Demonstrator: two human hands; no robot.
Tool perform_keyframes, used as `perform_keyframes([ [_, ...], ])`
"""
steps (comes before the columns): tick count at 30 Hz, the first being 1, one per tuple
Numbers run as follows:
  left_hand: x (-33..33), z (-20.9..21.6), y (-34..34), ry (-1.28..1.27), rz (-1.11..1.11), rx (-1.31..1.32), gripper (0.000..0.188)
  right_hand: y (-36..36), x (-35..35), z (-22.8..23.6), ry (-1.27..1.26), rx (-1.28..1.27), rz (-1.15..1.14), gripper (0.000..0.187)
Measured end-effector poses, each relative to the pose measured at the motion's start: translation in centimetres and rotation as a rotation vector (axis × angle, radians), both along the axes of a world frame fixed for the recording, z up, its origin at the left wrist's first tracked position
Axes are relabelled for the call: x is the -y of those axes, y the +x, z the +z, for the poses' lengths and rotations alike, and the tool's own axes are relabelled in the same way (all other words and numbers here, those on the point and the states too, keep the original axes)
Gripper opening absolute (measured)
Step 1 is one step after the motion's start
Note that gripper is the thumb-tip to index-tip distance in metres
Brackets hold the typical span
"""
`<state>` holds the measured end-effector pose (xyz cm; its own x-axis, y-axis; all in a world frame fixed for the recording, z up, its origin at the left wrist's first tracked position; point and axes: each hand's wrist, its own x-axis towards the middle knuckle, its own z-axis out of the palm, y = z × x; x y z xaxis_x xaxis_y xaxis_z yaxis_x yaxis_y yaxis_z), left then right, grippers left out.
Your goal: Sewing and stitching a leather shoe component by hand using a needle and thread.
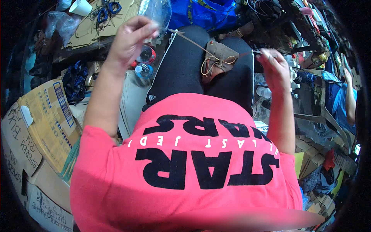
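A brown shoe (223,53) is held between my knees, its thin tan lace tied in a loose loop at the front. From the shoe a strand of lace (193,41) runs taut up to the left, toward my left hand (133,40). That hand is raised beyond my left thigh with fingers pinched together, slightly blurred. On the other side, my right hand (275,69) is beside my right thigh, its fingertips closed on a darker strand that stretches across from the shoe. Both hands are well apart, with the shoe between them.
Cardboard boxes (48,121) are stacked at the left. Scissors (102,15) and a white cup (80,7) lie on cardboard at the far left, near plastic bottles (144,71). A blue bag (205,16) sits ahead. Another person's arm (350,98) shows at the right.
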<state>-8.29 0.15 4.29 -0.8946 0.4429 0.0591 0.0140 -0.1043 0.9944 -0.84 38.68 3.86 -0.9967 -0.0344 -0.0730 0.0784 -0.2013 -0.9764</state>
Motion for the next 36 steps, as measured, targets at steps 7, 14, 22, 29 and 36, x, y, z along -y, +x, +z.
perform_keyframes([
  [7,-3.5,0.0,0.8,0.636,-0.132,0.327,0.011,-1.0,3.3,0.4,-0.336,0.044,0.01,0.017],
  [14,1.2,-1.9,1.1,-0.129,0.193,0.074,0.009,2.9,-5.8,-0.4,0.452,0.13,-0.385,0.02],
  [22,-12.2,-1.7,-4.9,-0.973,-0.608,-0.643,0.06,-3.4,3.5,0.8,1.213,-0.137,0.217,0.049],
  [29,-14.7,-2.3,-5.8,-0.908,-0.743,-0.458,0.062,-2.3,4.5,0.9,1.303,0.001,0.161,0.048],
  [36,-16.3,-4.3,-4.2,-0.754,-0.462,-0.644,0.044,-1.4,3.3,-1.1,1.141,-0.015,0.076,0.043],
])
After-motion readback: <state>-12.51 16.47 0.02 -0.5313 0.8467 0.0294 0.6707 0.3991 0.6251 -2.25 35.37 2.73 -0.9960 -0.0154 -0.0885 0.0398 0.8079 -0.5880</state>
